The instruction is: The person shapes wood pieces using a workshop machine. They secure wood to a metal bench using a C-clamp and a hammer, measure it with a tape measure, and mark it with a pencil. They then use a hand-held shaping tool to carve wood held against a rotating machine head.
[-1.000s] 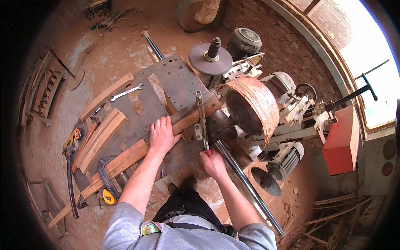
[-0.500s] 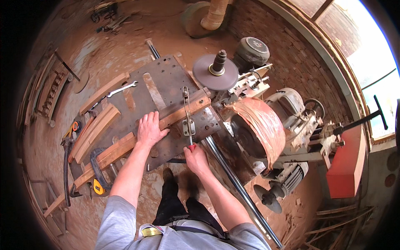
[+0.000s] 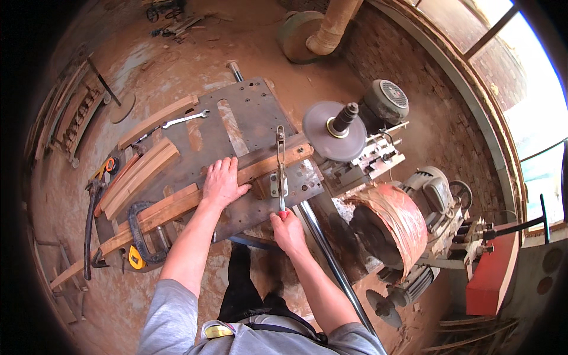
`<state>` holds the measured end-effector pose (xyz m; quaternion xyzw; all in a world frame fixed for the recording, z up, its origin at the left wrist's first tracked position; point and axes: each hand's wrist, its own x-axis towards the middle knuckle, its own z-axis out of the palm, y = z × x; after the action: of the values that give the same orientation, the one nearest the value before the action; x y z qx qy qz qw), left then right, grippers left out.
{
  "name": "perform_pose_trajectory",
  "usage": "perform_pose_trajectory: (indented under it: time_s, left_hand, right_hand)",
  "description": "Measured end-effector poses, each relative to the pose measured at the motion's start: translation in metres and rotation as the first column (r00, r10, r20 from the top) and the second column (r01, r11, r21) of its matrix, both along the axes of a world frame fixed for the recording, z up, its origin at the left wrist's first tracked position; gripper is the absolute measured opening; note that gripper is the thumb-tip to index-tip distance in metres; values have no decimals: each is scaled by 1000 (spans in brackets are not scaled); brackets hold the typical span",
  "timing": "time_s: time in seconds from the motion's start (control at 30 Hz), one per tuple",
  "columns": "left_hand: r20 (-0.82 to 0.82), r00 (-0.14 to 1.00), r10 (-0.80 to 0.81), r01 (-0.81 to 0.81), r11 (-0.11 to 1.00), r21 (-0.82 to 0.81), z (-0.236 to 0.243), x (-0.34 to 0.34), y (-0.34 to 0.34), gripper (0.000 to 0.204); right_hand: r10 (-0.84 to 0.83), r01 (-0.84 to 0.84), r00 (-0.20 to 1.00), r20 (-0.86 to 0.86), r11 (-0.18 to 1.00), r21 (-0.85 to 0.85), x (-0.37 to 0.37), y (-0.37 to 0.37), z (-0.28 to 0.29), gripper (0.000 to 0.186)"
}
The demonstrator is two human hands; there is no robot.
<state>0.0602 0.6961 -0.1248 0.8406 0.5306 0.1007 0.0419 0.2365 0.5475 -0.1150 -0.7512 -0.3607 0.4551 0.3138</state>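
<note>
My left hand lies with fingers stretched and thumb apart on a wooden workpiece, against a wooden bar. Both lie across a dark steel plate table. My right hand is closed round the red handle of a metal toggle clamp. The clamp's arm crosses over the bar near its right end. A dark C-clamp straddles the left part of the wood. Just beyond the bar's right end stands a round grey disc on a spindle.
Curved wooden pieces and a wrench lie on the plate. A yellow tape measure and a hammer are at its left edge. Right of the plate are a steel rail, a wrapped drum, motors and a red box.
The view has turned a little, so the plate and the machine sit farther right, the machine also lower. Both hands keep their places on the wood and the clamp handle.
</note>
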Motion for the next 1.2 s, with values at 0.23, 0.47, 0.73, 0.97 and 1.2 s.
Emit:
perform_pose_trajectory:
  time_s: [0.23, 0.47, 0.73, 0.97, 1.2]
  left_hand:
    - [11, 1000, -26, 26, 999, -20, -3, -23, 76, 87]
    - [101, 995, 19, -6, 991, -135, -1, -38, 164, 76]
    - [86, 995, -43, 78, 883, -462, 3, -28, 276, 49]
    - [171, 984, 58, 10, 926, -376, 0, -29, 317, 48]
    - [823, 165, 543, 173, 806, -566, 56, -114, 273, 38]
  right_hand:
    - [3, -2, 999, 43, 1000, -24, -24, 73, -20, 41]
    - [-79, -70, 839, 539, 966, 250, -46, 142, -19, 47]
    - [-72, -39, 921, -382, 961, -274, -38, 214, 105, 29]
    - [-292, 109, 722, -628, 943, -313, -47, 205, 80, 28]
    - [-258, 102, 643, -721, 962, -253, -57, 181, 65, 23]
